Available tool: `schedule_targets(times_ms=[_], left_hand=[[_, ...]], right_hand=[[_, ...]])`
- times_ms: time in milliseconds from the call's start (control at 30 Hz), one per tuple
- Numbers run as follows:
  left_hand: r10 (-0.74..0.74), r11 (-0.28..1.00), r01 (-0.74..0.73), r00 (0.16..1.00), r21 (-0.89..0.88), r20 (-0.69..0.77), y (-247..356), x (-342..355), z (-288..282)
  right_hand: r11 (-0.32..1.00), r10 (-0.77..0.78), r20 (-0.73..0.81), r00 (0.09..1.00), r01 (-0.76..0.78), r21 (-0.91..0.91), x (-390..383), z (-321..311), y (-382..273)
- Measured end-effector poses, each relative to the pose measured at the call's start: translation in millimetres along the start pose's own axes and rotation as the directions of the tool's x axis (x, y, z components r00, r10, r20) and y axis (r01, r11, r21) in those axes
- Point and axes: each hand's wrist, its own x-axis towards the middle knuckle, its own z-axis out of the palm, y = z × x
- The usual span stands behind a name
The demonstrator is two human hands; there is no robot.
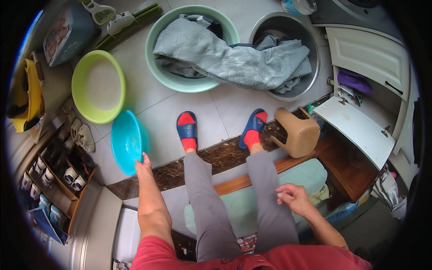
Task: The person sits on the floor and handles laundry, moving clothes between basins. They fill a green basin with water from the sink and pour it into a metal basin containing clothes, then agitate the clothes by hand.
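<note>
My left hand [145, 163] grips the near rim of a bright blue plastic basin [121, 141], which is tilted with its hollow toward the right. Above my right thigh, my right hand [292, 197] is loosely curled with nothing seen in it. Ahead of my feet stands a pale green basin [232, 29], with a steel basin [315, 54] to its right. A grey quilted cloth [234, 67] lies across both, bunched at each end. Just beyond the blue basin sits a yellow-green basin [77, 87].
A tan plastic stool [299, 132] stands by my right foot. Beyond it, a white cabinet door [355, 130] hangs open. Shoes fill a wooden rack [74, 198] at left. A dark marble strip [216, 157] crosses the floor. Behind my legs is a green-padded bench [308, 175].
</note>
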Motion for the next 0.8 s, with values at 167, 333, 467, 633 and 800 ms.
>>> schedule_targets(times_ms=[167,333,467,633,800], left_hand=[[0.035,0.978,-0.046,0.998,0.204,0.057,-12,-56,9],[-0.09,0.906,0.096,0.995,0.411,-0.034,-8,-107,-14],[0.055,0.273,-0.348,0.936,0.897,0.347,-52,-272,-9],[-0.37,-0.298,-0.823,0.567,0.484,0.736,-64,-419,-52],[-0.581,-0.604,-0.796,0.477,0.044,0.659,-82,-547,-66]], right_hand=[[0.998,-0.018,-0.018,1.0,0.017,-0.057,-1,-6,8],[0.85,-0.157,-0.043,0.987,0.113,-0.515,-39,-26,4],[0.628,-0.211,-0.016,0.977,0.123,-0.768,-83,-48,21],[0.567,-0.098,0.1,0.99,0.139,-0.812,-142,-91,44],[0.593,-0.195,0.135,0.972,0.226,-0.773,-154,-111,82]])
